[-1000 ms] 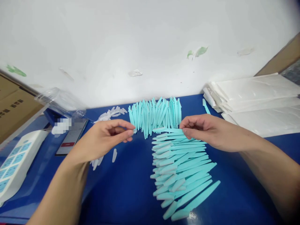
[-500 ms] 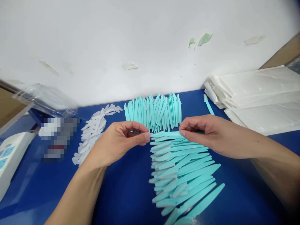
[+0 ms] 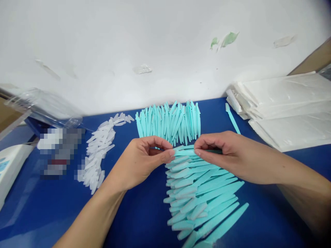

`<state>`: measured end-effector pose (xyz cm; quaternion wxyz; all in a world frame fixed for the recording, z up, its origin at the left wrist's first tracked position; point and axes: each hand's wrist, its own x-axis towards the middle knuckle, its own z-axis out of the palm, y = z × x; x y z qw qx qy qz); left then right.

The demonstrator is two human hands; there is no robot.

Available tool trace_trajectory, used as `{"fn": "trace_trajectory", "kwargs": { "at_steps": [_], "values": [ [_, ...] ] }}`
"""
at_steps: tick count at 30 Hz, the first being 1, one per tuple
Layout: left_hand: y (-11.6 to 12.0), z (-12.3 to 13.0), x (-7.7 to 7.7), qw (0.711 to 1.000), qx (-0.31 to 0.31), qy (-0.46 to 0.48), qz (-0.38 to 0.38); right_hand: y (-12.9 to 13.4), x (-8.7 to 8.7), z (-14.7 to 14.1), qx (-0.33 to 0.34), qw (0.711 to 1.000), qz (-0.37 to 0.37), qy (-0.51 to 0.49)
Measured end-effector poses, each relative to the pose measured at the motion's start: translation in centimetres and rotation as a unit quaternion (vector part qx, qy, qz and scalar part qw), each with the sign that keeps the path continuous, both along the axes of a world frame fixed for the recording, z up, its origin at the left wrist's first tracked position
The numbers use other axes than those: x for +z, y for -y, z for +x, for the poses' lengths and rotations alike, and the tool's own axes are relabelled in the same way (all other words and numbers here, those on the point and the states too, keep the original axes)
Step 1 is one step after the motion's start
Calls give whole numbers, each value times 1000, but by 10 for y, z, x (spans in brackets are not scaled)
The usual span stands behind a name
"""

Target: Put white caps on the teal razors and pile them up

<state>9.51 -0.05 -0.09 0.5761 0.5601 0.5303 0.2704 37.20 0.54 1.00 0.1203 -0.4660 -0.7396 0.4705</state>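
Observation:
My left hand [image 3: 152,158] is closed in a pinch at the left end of a turquoise eyebrow razor [image 3: 184,152]. The thumb and forefinger of my right hand [image 3: 219,151] are closed on the same razor farther right. Whether a small cap sits under my left fingertips is hidden. Just below both hands lies a long row of turquoise razors [image 3: 199,193], blade ends to the left, many with pale translucent caps. Left of my left hand is a loose pile of small translucent caps [image 3: 95,151].
A second row of razors [image 3: 168,120] lies by the white wall. One single razor [image 3: 232,119] is at the right, near stacked white plastic packs [image 3: 289,103]. Clear plastic packaging [image 3: 43,106], a pixelated patch and a white device [image 3: 15,165] are at the left on the blue table [image 3: 139,217].
Both hands have shifted closer together along a razor, the left one moving right and slightly down. My right fingers have slid a little left. The view has tilted slightly.

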Motion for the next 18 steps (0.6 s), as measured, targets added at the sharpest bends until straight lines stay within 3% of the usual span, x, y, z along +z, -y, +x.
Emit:
{"fn": "trace_trajectory", "kwargs": {
  "at_steps": [3,8,12,18],
  "values": [
    [2,1,1,1000,-10,-7,0,1,1,-1,-17,1000,25,6],
    [9,10,7,995,-40,-65,63,-1,2,4,-13,996,76,35],
    [15,19,7,984,-67,-127,101,-4,2,8,34,995,71,66],
    [16,17,6,976,-80,-154,133,-7,1,9,-9,996,46,75]
  ]
}}
